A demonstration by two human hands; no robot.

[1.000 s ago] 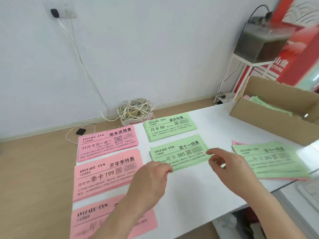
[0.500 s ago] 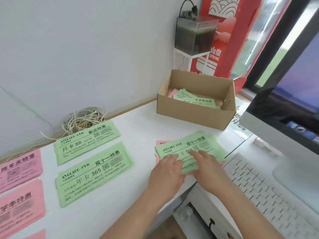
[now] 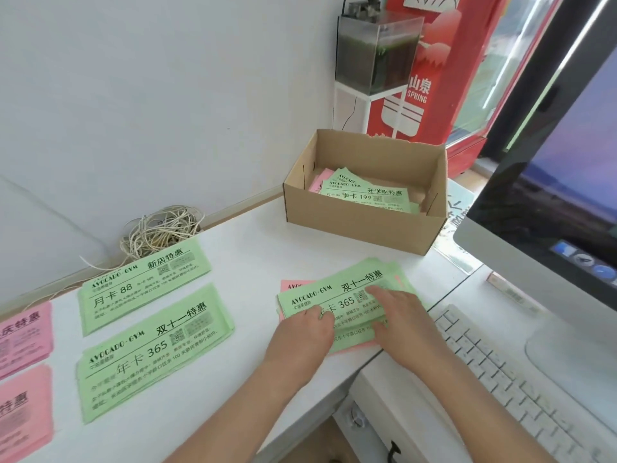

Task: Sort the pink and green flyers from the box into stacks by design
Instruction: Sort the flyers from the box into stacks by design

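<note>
moved: both hands, a second ago at the green 365 stack (image 3: 150,352), now lie on the unsorted pile (image 3: 350,285) near the table's (image 3: 253,242) front edge, much where they were half a second ago. left hand (image 3: 305,332): fingers bent down onto the top green sheet at its near left; whether they pinch it cannot be told. right hand (image 3: 399,315): fingers straight and a little spread, pressing flat on the same sheet. unsorted pile: green 365 flyer on top, more green and pink edges showing beneath. sorted so far: green 88 stack (image 3: 143,282), the green 365 stack just in front of it, two pink stacks (image 3: 23,332) cut off by the left edge. box (image 3: 360,228): behind the pile, holding more flyers (image 3: 367,195), green over pink. progress, as judged: under way; the pile and the box contents remain to sort.
</note>
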